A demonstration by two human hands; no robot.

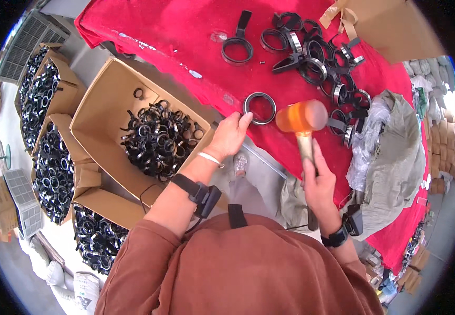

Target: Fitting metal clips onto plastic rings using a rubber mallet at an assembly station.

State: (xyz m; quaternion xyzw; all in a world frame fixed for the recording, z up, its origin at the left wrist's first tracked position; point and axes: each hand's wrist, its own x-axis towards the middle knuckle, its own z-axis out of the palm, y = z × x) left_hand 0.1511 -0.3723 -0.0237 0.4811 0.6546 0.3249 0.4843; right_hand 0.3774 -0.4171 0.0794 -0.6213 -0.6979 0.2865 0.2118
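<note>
My left hand (229, 137) pinches the near-left edge of a black ring with a silver rim (273, 107), which rests on the red cloth near the table's edge. Its thumb and forefinger are closed on the ring. In my right hand (319, 184) is a mallet with a rounded orange head (298, 117), gripped by its pale handle. The mallet head is slightly blurred and appears just to the right of the ring; how high it hangs above the cloth I cannot tell.
Several black rings with tabs and metal bands (313, 71) lie heaped on the red cloth (185, 31). A cardboard box (97, 113) holding many black rings stands left of the table, with more filled boxes beyond. Clear plastic and grey cloth (395, 163) lie at the right.
</note>
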